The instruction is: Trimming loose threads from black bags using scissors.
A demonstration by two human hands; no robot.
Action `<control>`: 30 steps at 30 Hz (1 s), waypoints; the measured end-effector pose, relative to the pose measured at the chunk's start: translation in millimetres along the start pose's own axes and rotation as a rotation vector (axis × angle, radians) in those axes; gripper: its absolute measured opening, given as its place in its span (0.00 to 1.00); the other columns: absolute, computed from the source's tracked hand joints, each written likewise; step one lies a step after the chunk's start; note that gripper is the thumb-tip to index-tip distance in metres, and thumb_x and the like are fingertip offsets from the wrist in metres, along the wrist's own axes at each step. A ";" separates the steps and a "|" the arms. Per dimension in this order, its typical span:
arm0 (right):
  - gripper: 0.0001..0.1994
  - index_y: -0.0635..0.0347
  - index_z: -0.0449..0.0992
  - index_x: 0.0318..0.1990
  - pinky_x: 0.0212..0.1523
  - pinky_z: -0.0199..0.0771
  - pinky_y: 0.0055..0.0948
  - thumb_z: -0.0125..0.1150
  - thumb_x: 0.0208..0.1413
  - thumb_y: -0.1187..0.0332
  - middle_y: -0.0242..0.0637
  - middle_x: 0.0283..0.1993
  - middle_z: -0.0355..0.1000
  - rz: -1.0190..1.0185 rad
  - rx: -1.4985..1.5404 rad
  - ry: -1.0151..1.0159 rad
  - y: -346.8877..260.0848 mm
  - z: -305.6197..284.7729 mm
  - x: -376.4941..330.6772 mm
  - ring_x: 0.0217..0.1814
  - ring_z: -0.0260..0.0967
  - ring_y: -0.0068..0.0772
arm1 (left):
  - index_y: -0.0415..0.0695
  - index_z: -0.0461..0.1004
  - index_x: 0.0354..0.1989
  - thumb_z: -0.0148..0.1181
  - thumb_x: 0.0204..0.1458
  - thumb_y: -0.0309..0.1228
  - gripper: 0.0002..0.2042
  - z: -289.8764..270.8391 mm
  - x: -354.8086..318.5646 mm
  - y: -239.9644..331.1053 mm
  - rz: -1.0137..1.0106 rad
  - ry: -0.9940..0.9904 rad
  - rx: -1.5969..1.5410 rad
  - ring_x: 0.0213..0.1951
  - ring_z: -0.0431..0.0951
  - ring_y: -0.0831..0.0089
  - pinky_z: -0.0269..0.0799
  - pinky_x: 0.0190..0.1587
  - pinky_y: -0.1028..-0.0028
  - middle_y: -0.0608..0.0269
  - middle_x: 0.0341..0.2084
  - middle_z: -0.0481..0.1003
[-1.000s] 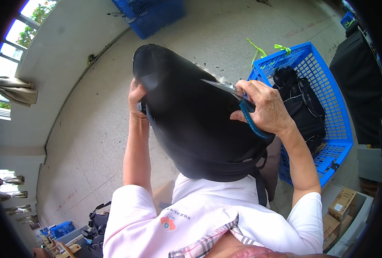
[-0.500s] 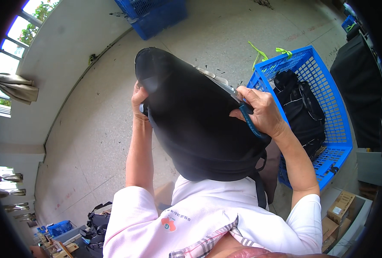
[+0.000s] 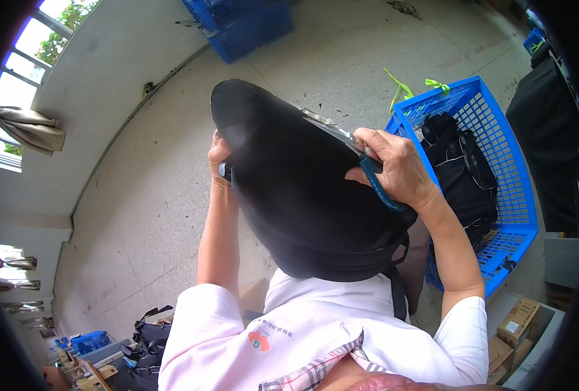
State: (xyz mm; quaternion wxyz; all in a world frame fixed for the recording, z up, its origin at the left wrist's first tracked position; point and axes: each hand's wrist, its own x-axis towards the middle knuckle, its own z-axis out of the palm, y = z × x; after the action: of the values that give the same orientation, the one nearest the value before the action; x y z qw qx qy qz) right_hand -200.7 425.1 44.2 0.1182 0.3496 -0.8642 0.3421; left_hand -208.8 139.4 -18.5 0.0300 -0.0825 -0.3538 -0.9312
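Observation:
A large black fabric bag (image 3: 302, 189), probably a backpack, lies against my front, its rounded end pointing away from me. My left hand (image 3: 219, 159) grips its left edge, the fingers partly hidden behind the fabric. Beside that hand a small dark and whitish piece (image 3: 225, 171) shows; I cannot make out what it is. In my right hand (image 3: 393, 166) is a pair of scissors (image 3: 378, 186) with teal handles. Their metal blades run along the bag's upper right edge. A dark strap (image 3: 397, 287) hangs at the bag's near right side.
Close on my right stands a blue plastic basket (image 3: 530, 202) holding black bags (image 3: 462, 169); a yellow-green ribbon (image 3: 437, 85) is tied to its rim. Further off is another blue crate (image 3: 253, 39). Cardboard boxes (image 3: 519, 319) lie at lower right, and black bags (image 3: 149, 335) at lower left.
The whole view has shifted slightly, so everything sits a little lower and further right. Both hands keep their hold, and the scissors stay along the same edge of the bag.

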 end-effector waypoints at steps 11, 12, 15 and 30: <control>0.21 0.56 0.68 0.32 0.24 0.68 0.29 0.65 0.38 0.50 0.37 0.21 0.67 0.009 0.037 0.018 -5.0 -2.3 1.9 0.22 0.69 0.34 | 0.38 0.70 0.39 0.62 0.39 0.31 0.18 -10.2 0.0 -1.5 0.018 0.000 -0.020 0.31 0.74 0.71 0.73 0.35 0.76 0.59 0.31 0.73; 0.22 0.56 0.68 0.32 0.24 0.68 0.28 0.65 0.38 0.49 0.36 0.21 0.67 0.022 0.038 0.010 -7.6 -4.6 3.6 0.22 0.69 0.34 | 0.38 0.70 0.39 0.61 0.40 0.31 0.17 -10.9 -0.3 -1.8 0.010 0.021 -0.008 0.31 0.74 0.71 0.73 0.36 0.76 0.59 0.31 0.73; 0.23 0.56 0.69 0.32 0.24 0.68 0.28 0.66 0.36 0.48 0.36 0.22 0.67 0.010 0.025 -0.007 -10.4 -8.4 5.8 0.21 0.68 0.33 | 0.38 0.70 0.39 0.59 0.41 0.30 0.16 -14.1 -0.2 -2.8 0.000 0.044 -0.017 0.31 0.74 0.72 0.72 0.36 0.77 0.60 0.31 0.73; 0.20 0.56 0.68 0.30 0.23 0.68 0.29 0.66 0.37 0.52 0.36 0.20 0.67 -0.088 0.001 0.072 -9.6 -1.6 8.6 0.20 0.68 0.36 | 0.39 0.69 0.41 0.53 0.48 0.28 0.12 -26.7 -1.2 -16.6 0.121 -0.011 0.016 0.34 0.73 0.75 0.70 0.39 0.81 0.61 0.34 0.73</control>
State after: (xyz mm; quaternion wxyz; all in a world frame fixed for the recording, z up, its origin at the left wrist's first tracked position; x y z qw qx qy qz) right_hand -200.5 416.6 54.2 0.1638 0.3747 -0.8430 0.3493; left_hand -213.0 134.1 -49.3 0.0850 -0.1086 -0.3557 -0.9244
